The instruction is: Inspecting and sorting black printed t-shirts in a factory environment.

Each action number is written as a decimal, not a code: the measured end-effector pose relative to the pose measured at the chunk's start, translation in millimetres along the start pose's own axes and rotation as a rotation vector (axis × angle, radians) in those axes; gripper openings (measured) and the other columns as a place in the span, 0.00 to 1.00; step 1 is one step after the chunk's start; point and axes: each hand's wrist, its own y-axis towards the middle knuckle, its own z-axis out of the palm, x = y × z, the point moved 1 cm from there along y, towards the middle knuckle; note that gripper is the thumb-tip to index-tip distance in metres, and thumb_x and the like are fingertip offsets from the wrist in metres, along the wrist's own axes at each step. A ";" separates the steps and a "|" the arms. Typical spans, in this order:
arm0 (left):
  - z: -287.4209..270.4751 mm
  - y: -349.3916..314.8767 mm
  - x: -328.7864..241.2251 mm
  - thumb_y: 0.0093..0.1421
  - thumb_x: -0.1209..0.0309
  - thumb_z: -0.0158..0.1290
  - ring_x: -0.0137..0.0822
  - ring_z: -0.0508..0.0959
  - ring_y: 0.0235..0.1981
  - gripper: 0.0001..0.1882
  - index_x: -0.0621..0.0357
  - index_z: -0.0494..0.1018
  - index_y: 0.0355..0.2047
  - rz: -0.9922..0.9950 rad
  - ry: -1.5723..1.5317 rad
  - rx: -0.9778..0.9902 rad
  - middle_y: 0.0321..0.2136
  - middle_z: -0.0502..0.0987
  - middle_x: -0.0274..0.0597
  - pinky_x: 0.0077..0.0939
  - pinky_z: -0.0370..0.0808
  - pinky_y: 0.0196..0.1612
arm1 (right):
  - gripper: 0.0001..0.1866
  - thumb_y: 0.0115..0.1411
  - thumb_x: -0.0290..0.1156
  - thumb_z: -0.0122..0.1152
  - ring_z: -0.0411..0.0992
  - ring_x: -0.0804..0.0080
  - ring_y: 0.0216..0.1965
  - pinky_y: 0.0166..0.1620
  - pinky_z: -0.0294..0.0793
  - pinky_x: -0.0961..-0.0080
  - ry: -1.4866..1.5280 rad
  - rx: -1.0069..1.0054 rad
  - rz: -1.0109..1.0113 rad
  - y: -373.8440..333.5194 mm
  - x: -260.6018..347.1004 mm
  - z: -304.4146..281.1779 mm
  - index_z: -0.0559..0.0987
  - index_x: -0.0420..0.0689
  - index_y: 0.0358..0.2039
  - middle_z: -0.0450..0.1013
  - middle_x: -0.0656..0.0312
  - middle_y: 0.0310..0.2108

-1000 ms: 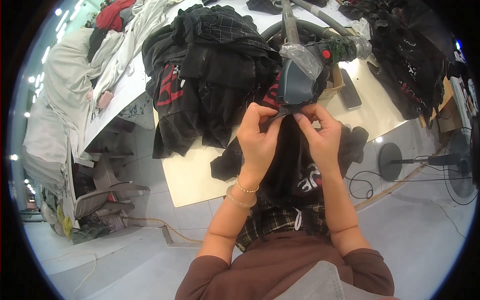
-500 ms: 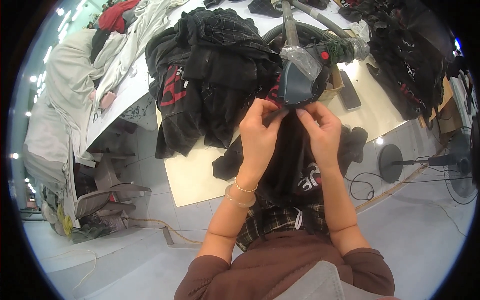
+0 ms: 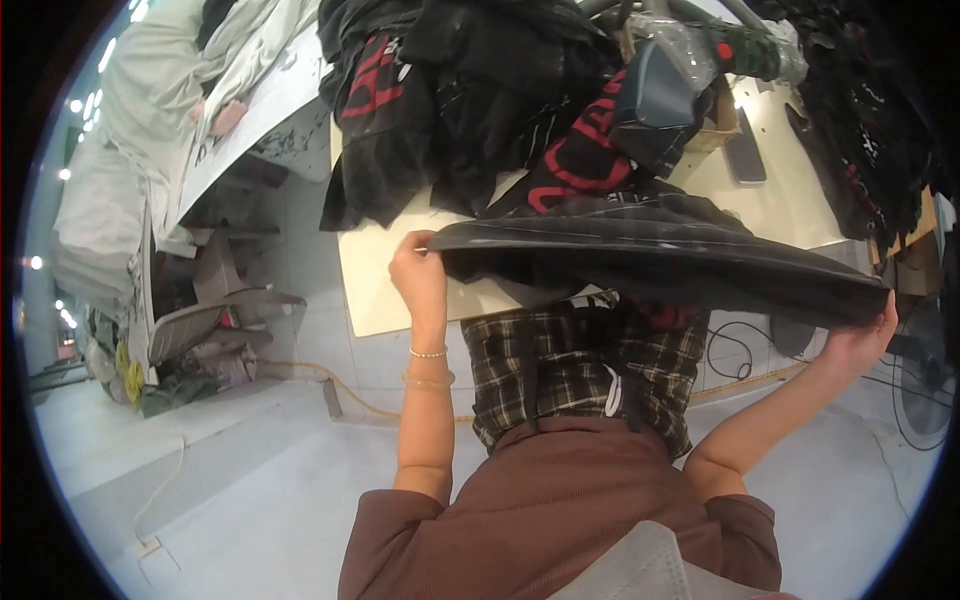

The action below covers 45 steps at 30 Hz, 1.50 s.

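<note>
Both hands have a closed grip on a black garment (image 3: 660,255), the left hand (image 3: 420,275) pinching one end and the right hand (image 3: 860,335) the other, stretching it taut between them above the bench (image 3: 390,290) edge.

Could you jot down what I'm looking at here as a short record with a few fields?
Setting: pale worktable in a workshop
Left hand: grips one end of a black garment
Right hand: grips the other end
Garment: stretched wide between both hands, above the table edge
On table: pile of black and red clothes
Behind: grey machine
Floor, right: fan
</note>
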 end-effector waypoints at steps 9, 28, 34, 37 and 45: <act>9.1 -11.0 -32.5 0.71 0.66 0.37 0.41 0.76 0.48 0.19 0.70 0.68 0.50 -0.606 -1.292 0.675 0.49 0.76 0.50 0.37 0.73 0.52 | 0.14 0.62 0.30 0.59 0.76 0.69 0.41 0.47 0.74 0.76 -0.285 0.004 0.048 17.5 -87.2 -24.0 0.75 0.35 0.45 0.76 0.55 0.41; 37.3 -8.0 -63.1 0.72 0.55 0.32 0.48 0.71 0.53 0.25 0.64 0.66 0.52 -0.657 -1.997 1.059 0.50 0.73 0.50 0.48 0.68 0.60 | 0.15 0.49 0.25 0.66 0.67 0.57 0.48 0.50 0.64 0.66 -0.852 1.074 -0.366 -164.2 -205.3 181.3 0.76 0.42 0.39 0.71 0.59 0.42; 12.8 -42.0 -90.3 0.70 0.55 0.40 0.37 0.75 0.42 0.21 0.61 0.67 0.49 -0.367 -1.315 0.567 0.39 0.74 0.45 0.35 0.78 0.46 | 0.07 0.57 0.25 0.63 0.69 0.75 0.29 0.36 0.67 0.79 -0.766 0.954 0.145 -156.3 -189.2 187.8 0.75 0.36 0.32 0.71 0.61 0.24; 7.0 -64.7 -117.8 0.62 0.69 0.55 0.29 0.73 0.40 0.17 0.58 0.68 0.49 0.067 -0.971 0.385 0.45 0.69 0.39 0.26 0.76 0.42 | 0.06 0.58 0.25 0.62 0.65 0.82 0.28 0.34 0.65 0.82 -0.769 0.934 0.113 -152.7 -182.9 189.3 0.75 0.36 0.31 0.69 0.63 0.23; 26.4 -37.9 -145.0 0.56 0.82 0.57 0.22 0.74 0.34 0.13 0.65 0.76 0.42 0.464 -0.727 0.526 0.39 0.77 0.36 0.15 0.72 0.39 | 0.08 0.63 0.29 0.59 0.64 0.87 0.30 0.37 0.64 0.86 -0.409 0.907 0.409 -126.3 -165.6 191.7 0.77 0.37 0.30 0.70 0.72 0.26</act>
